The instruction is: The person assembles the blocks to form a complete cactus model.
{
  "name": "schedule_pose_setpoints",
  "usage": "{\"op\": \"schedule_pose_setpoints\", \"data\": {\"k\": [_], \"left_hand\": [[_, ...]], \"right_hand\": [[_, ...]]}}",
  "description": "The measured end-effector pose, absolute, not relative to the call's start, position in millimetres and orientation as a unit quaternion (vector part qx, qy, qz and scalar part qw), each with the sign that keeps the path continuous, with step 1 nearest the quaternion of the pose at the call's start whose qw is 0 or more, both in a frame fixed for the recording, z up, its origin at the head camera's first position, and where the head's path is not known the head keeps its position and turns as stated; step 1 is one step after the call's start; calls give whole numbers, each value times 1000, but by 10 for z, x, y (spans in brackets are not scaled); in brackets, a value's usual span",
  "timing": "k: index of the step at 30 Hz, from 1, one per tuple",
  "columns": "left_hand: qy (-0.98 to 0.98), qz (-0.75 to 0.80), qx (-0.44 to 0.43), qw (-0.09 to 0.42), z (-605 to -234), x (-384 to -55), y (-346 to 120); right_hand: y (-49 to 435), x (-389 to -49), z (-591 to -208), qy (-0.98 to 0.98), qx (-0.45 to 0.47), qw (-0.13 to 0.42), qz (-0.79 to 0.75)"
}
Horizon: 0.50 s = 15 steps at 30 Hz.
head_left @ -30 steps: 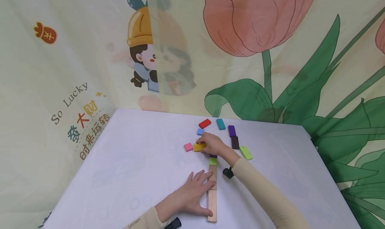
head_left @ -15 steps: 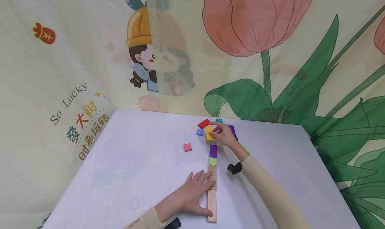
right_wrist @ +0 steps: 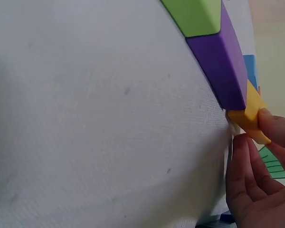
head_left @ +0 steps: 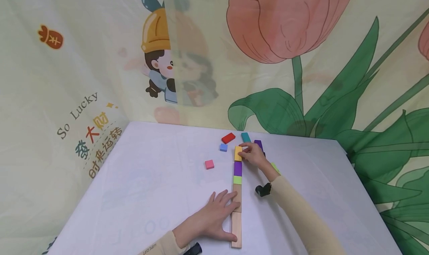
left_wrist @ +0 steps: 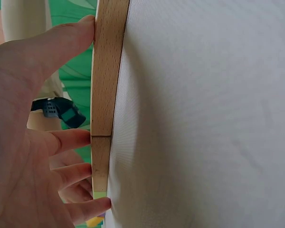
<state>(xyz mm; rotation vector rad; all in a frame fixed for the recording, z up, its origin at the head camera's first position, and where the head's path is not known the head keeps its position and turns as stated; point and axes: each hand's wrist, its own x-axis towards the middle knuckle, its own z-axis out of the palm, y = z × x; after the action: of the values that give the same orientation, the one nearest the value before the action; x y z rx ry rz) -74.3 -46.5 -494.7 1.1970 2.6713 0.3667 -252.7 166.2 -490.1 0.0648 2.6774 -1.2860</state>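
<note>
A straight row of blocks runs away from the person. Two plain wooden blocks, a near one [head_left: 237, 225] and a far one [left_wrist: 101, 164], lead to a light green block [head_left: 237, 179], then a purple block [head_left: 237, 169]. At the far end, my right hand [head_left: 254, 155] pinches a yellow block [head_left: 238, 153] between thumb and fingers. Its end meets the purple block in the right wrist view [right_wrist: 249, 116]. My left hand [head_left: 214, 217] lies spread along the wooden blocks, fingertips and thumb tip resting against them.
Loose blocks lie on the white table [head_left: 151, 180]: pink [head_left: 209, 164], light blue [head_left: 223, 147], red [head_left: 228, 137] and teal [head_left: 246, 137]. A second purple block [head_left: 258, 144] and a light green one [head_left: 275, 168] are partly hidden behind the right hand. Printed cloth hangs behind.
My right hand has picked up the yellow block from beside the pink one, turned it lengthwise and brought it to the row's far end. The left hand has stayed in place.
</note>
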Motion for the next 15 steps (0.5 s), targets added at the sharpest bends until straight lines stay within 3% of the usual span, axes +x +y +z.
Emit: {"op": "schedule_pose_setpoints", "data": {"k": [15], "left_hand": [[902,129,399,106,-4964,-749,-458]], "right_hand": [[1695,-2511,-4903,899,12,107,-424]]}}
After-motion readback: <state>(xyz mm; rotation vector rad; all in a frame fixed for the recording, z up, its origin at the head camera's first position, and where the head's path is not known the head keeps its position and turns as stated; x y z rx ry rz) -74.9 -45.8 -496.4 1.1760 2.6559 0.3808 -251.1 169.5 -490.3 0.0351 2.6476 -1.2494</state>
